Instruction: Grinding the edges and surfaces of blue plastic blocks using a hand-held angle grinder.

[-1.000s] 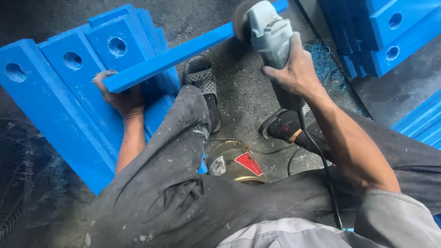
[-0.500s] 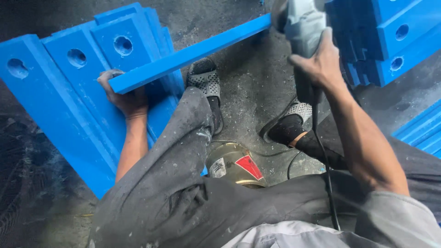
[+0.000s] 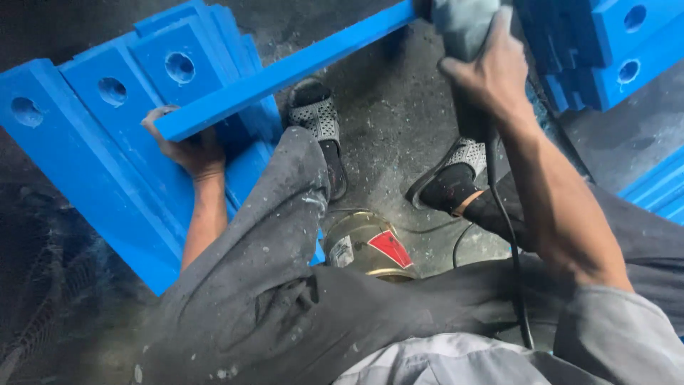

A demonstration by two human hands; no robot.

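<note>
1. The left hand [image 3: 187, 146] is clenched around the near end of a long blue bar [image 3: 285, 71], fingers wrapped under it, pressing it against the stack of blue blocks [image 3: 92, 135] behind.
2. From that grip the bar runs up and to the right, its long axis slanting across the floor toward the top edge of the view, where its far end meets the power tool [image 3: 463, 25].
3. The right hand [image 3: 491, 71] is closed tight on the grey body of the power tool, knuckles up; the working end of the tool is cut off by the frame, so its contact with the bar cannot be told.
4. The far end of the bar is therefore nearest the right hand, and the near end is in the left; the two hands are well apart, one at each end of the bar.
5. A black cord [image 3: 509, 235] drops from the tool along the right forearm.
6. Below the bar, between the grips, are two sandalled feet [image 3: 324, 128] on a dusty floor [image 3: 392, 121] and a tin can [image 3: 363, 246] beside the knee.
7. More blue blocks [image 3: 605, 50] lie right of the tool.
</note>
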